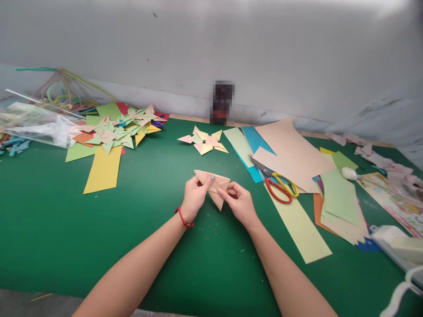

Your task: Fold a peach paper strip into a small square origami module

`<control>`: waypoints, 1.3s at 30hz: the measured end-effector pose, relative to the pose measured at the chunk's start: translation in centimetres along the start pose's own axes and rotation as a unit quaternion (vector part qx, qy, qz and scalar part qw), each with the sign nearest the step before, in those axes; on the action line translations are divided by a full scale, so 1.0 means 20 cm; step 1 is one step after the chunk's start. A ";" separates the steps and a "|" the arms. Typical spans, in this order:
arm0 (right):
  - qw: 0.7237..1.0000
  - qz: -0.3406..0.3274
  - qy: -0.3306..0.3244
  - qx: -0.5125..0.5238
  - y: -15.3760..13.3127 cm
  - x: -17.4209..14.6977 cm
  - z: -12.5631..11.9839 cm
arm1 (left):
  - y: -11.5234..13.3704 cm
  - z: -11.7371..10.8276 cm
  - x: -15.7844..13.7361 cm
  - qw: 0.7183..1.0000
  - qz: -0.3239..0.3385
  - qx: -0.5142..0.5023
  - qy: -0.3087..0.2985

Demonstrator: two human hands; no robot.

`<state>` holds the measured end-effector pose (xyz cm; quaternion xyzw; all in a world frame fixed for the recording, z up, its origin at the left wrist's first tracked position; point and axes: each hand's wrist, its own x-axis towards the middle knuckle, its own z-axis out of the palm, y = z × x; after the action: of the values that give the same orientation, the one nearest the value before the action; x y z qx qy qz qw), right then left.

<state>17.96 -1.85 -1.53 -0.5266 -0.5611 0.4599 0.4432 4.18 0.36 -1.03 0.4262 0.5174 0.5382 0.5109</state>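
Observation:
Both hands hold one folded piece of peach paper (216, 200) above the green table (148, 246). Folded to a triangle, it has one point aimed down toward me. My left hand (194, 196) pinches its left side, the thumb lying on the front. From the right, my right hand (238, 200) grips the other edge between thumb and curled fingers. Just beyond the hands lies a folded paper star (209, 140) in yellow, pink and pale green. The fingers behind the paper are partly hidden.
Scissors (279, 187) with red and yellow handles rest on paper sheets (291, 145) at the right. Several paper stars (112, 134) and coloured sheets pile up at the left, near a clear plastic bag (39, 125). A white power strip (396, 246) sits at the right edge.

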 end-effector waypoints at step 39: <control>0.997 0.014 0.057 0.040 0.01 0.01 -0.01 | -0.01 0.00 0.01 0.996 0.001 -0.041 -0.080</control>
<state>18.17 -1.63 -1.65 -0.5414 -0.5085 0.4579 0.4885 4.25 0.46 -1.20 0.4476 0.4518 0.5234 0.5670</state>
